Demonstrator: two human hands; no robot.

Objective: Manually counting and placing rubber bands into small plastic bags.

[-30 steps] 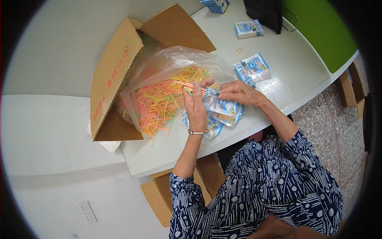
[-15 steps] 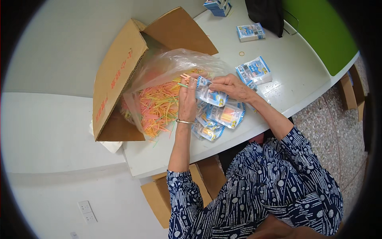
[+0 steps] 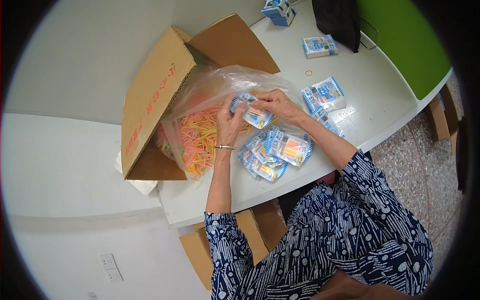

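Between my two hands is a small clear packet [image 3: 258, 118] with blue-and-white striped ends, and thin coloured sticks show inside it. My left hand [image 3: 229, 126], a bracelet at its wrist, pinches the packet's left upper edge. On the opposite side my right hand [image 3: 281, 106] grips the upper edge with thumb and fingertips. Just below lie several filled packets [image 3: 290, 146] overlapping on the table. Loose pink, yellow, orange and green sticks [image 3: 197, 137] fill a clear plastic bag [image 3: 227, 76] to the left, partly hidden behind my left hand.
The bag sits in a tipped cardboard box [image 3: 152, 107] with its flaps open. Stacks of flat packets [image 3: 324, 95] lie on the white table [image 3: 367, 97] to the right and farther back. A rubber band [image 3: 308, 73] and a black bag [image 3: 337, 22] are also there.
The sticks that stuck out from my left fingers above the packet now show inside it. My hands have shifted slightly, and the packet sits higher, apart from the filled pile.
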